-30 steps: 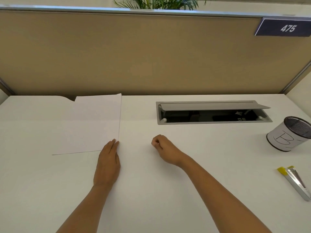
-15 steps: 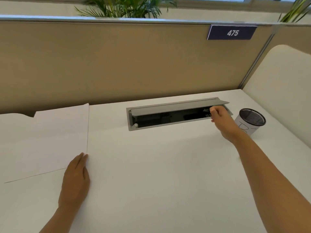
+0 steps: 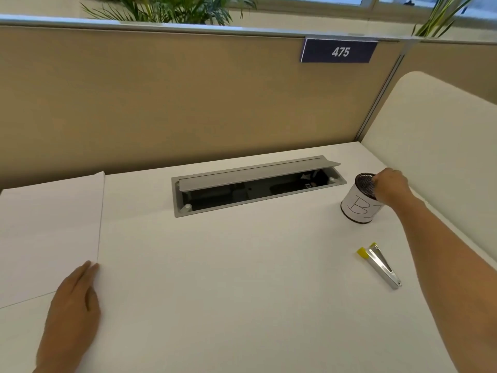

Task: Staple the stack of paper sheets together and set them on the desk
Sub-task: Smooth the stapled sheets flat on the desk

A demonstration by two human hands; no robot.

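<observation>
A stack of white paper sheets [image 3: 51, 232] lies flat at the left of the white desk [image 3: 228, 292]. My left hand [image 3: 72, 310] rests flat on the desk, its fingertips touching the stack's near right corner. A silver stapler with yellow ends [image 3: 380, 265] lies on the desk to the right, untouched. My right hand [image 3: 391, 188] is stretched to the far right, fingers bunched at the rim of a black mesh cup wrapped in white paper [image 3: 355, 208]. I see nothing held in those fingers.
A grey cable hatch [image 3: 255, 184] with its lid propped open is sunk into the desk at the back. A tan partition [image 3: 188, 103] with a "475" sign closes the rear. A cream padded panel [image 3: 430, 135] bounds the right side.
My right hand has travelled from the middle of the desk, past the cable hatch, to the mesh cup. The view swung right and the stapler came back into sight. My left hand stayed on the paper's corner.
</observation>
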